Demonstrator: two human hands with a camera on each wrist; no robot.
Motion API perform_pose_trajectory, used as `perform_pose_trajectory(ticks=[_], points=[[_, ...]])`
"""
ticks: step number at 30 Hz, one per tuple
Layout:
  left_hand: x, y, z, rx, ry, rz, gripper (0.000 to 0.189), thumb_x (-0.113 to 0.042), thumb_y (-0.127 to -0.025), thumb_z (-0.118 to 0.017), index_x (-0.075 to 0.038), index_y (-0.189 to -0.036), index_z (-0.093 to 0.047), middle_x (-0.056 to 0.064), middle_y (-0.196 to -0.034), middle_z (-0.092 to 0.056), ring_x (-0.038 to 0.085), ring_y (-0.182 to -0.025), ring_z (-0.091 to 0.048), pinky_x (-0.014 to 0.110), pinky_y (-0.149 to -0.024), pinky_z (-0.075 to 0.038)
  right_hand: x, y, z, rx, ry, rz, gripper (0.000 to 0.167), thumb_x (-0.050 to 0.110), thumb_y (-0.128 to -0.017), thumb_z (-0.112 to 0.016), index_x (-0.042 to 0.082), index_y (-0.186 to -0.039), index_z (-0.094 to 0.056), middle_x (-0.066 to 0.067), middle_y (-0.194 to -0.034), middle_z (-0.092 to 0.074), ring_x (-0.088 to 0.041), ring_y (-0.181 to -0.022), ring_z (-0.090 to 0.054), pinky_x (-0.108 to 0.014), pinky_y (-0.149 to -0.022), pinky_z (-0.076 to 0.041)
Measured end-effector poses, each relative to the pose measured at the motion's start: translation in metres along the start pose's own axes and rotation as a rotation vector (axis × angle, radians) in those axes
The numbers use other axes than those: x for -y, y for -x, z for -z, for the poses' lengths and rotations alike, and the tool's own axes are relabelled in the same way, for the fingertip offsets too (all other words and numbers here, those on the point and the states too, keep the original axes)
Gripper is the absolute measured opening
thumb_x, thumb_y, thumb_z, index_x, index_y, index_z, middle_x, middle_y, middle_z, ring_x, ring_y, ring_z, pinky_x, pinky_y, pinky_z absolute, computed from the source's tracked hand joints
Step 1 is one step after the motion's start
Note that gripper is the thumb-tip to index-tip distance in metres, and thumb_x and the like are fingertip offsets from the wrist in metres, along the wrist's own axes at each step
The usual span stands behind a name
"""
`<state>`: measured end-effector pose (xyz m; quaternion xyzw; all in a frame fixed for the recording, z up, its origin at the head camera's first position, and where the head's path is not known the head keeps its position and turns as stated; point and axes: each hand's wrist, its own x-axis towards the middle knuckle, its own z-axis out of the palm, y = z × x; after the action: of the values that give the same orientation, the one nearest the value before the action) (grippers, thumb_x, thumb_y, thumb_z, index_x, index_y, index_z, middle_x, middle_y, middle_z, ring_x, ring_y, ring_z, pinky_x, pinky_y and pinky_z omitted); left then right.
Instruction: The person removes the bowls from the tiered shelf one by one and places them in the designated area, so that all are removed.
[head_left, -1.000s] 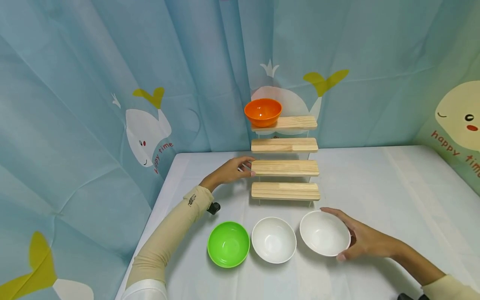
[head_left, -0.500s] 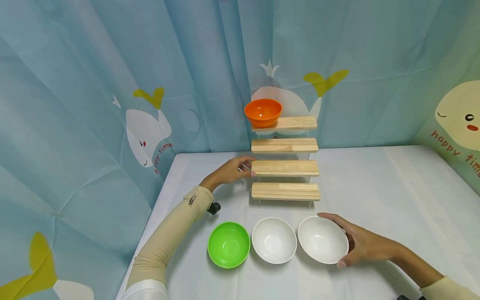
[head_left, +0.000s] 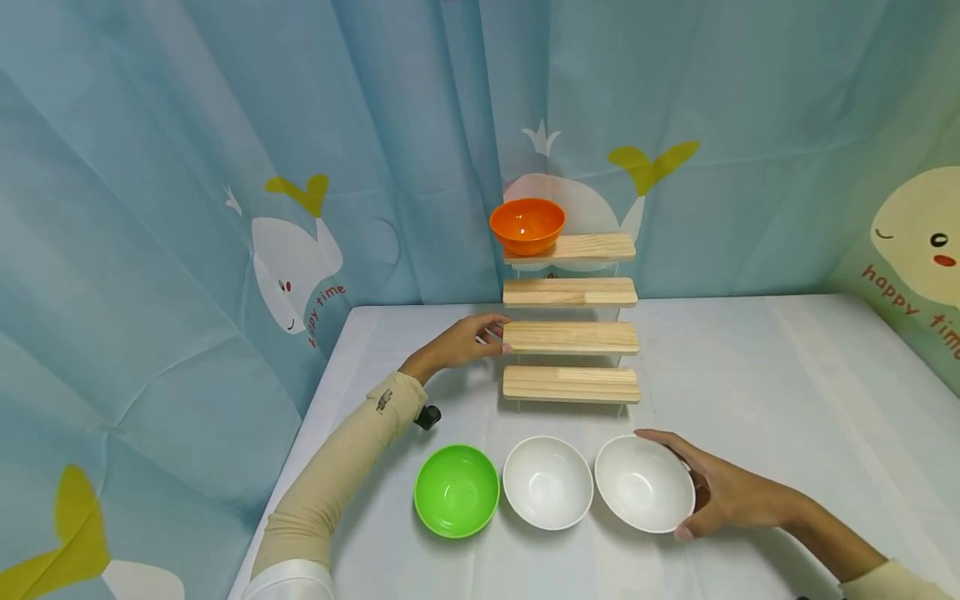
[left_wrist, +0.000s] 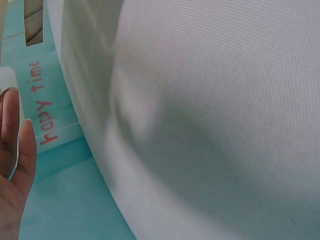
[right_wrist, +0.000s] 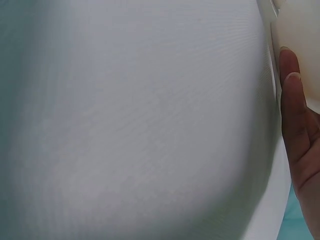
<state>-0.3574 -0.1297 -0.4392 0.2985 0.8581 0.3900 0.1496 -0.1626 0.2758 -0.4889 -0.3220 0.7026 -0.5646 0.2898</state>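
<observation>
My right hand (head_left: 727,492) holds a white bowl (head_left: 647,483) by its right side, thumb at the near rim and fingers at the far side. In the right wrist view, the fingers lie against the pale bowl wall (right_wrist: 302,40). A second white bowl (head_left: 548,483) stands just left of it, then a green bowl (head_left: 457,492). Behind them rises a stepped wooden display stand (head_left: 570,337), with an orange bowl (head_left: 527,225) on the left of its top shelf. My left hand (head_left: 465,340) grips the left end of the second shelf up, thumb in front and fingers behind.
A white cloth covers the table (head_left: 750,375). Blue curtains (head_left: 420,150) with whale prints hang behind it and along the left. The other shelves of the stand, such as the lowest one (head_left: 572,384), carry nothing.
My right hand has brought the white bowl slightly toward me and left, beside the middle white bowl. In the last half second it has moved very little. The left hand stays on the stand.
</observation>
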Motion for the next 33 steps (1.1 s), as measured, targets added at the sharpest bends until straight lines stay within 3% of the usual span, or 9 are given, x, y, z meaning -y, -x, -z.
perform_pose_trajectory(ticks=[8, 19, 27, 33], points=[[0.0, 0.0, -0.001, 0.0, -0.004, 0.006, 0.054, -0.033, -0.098, -0.068, -0.016, -0.146, -0.051, 0.008, -0.127, -0.06, 0.019, -0.111, -0.062, 0.032, -0.098, -0.053, 0.0, 0.0, -0.002, -0.01, 0.011, -0.011, 0.108, -0.004, -0.079, -0.075, 0.008, -0.16, -0.005, 0.009, -0.145, -0.04, -0.023, -0.114, -0.063, -0.033, -0.085, -0.059], [0.0, -0.001, 0.0, -0.004, -0.011, -0.001, 0.055, -0.032, -0.098, -0.068, -0.015, -0.147, -0.051, 0.008, -0.127, -0.061, 0.02, -0.111, -0.062, 0.033, -0.1, -0.052, 0.002, 0.004, -0.001, 0.003, 0.005, -0.032, 0.11, -0.003, -0.081, -0.074, 0.013, -0.162, -0.002, 0.012, -0.144, -0.039, -0.028, -0.102, -0.069, -0.033, -0.084, -0.059], [-0.003, 0.001, -0.001, -0.008, -0.012, 0.003, 0.054, -0.031, -0.098, -0.068, -0.015, -0.146, -0.051, 0.008, -0.127, -0.061, 0.02, -0.112, -0.062, 0.033, -0.1, -0.052, 0.002, 0.009, 0.0, -0.019, 0.054, 0.006, 0.111, -0.001, -0.082, -0.075, 0.012, -0.162, 0.001, 0.016, -0.149, -0.031, -0.027, -0.097, -0.072, -0.031, -0.082, -0.059], [-0.002, 0.001, -0.001, -0.009, -0.014, 0.003, 0.054, -0.032, -0.098, -0.068, -0.015, -0.146, -0.051, 0.008, -0.127, -0.061, 0.02, -0.112, -0.061, 0.033, -0.1, -0.052, 0.008, 0.012, 0.006, -0.085, 0.141, -0.001, 0.108, 0.001, -0.081, -0.076, 0.009, -0.162, -0.004, 0.016, -0.151, -0.032, -0.024, -0.099, -0.072, -0.028, -0.078, -0.056]])
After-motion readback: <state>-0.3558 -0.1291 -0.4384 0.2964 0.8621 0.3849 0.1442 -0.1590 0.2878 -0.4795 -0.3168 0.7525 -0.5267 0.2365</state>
